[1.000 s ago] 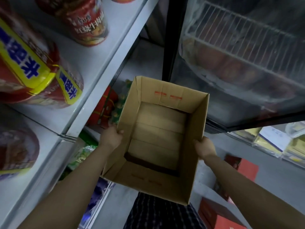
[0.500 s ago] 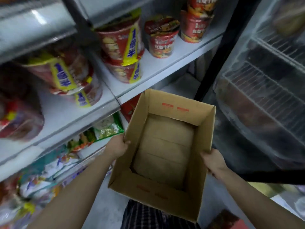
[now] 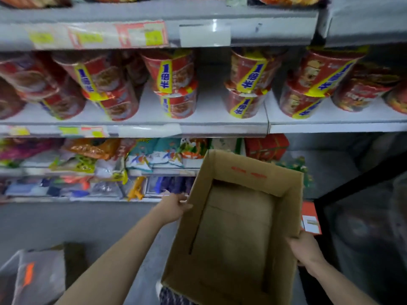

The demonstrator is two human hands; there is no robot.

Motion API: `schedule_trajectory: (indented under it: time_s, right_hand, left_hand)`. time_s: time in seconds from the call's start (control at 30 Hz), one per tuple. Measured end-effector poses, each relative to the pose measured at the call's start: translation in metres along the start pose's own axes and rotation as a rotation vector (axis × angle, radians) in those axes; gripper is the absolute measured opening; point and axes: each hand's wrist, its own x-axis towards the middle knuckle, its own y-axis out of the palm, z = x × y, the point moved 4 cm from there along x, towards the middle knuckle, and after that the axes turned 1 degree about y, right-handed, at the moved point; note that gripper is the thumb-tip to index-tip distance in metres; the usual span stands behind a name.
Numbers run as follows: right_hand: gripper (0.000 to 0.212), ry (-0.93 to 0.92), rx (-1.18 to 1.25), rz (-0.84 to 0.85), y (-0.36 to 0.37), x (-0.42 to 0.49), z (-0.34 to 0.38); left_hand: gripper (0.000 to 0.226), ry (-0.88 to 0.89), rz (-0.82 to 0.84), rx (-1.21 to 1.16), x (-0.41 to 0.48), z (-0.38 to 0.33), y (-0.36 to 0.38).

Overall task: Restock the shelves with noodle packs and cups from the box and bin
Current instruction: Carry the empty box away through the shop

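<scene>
1. The shelves [image 3: 220, 123] fill the upper part of the view, white boards with price labels along their front edges; everything below is placed against the cardboard box.
2. The cardboard box [image 3: 240, 230] is held up in front of the lower shelves, open side up, its inside bare brown board with red print on the far wall.
3. A grey bin [image 3: 37, 276] sits on the floor well to the left of the box, with an orange mark on its side.
4. Red noodle cups [image 3: 176, 84] with yellow bands stand stacked two high on the shelf above the box, in a row running left and right.
5. Noodle packs [image 3: 154, 155] in mixed colours lie on the lower shelves, just left of the box's far corner.
6. The left hand [image 3: 174, 206] grips the box's left wall, thumb over the rim.
7. The right hand [image 3: 305, 247] grips the right wall near the front, fingers curled round the edge.
</scene>
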Motion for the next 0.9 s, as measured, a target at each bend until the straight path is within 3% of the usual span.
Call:
schedule_trajectory:
  time_s: [0.13,0.47,0.63,0.9]
  right_hand:
    - [0.017,-0.119,-0.121,0.078,0.033,-0.024,0.053]
    - [0.019,-0.340,-0.350,0.222,0.201,-0.116,0.199]
    - [0.024,-0.513,-0.419,0.278,0.294,-0.175,0.276]
    - [0.036,-0.767,-0.404,0.504,0.417,-0.275,0.371]
  left_hand:
    - [0.034,-0.142,-0.070,-0.041,-0.024,0.051,-0.015]
    - [0.019,-0.440,-0.244,-0.273,-0.161,0.256,-0.097]
    - [0.003,-0.564,-0.431,-0.364,-0.239,0.340,-0.139]
    - [0.013,-0.716,-0.684,-0.670,-0.347,0.444,-0.189]
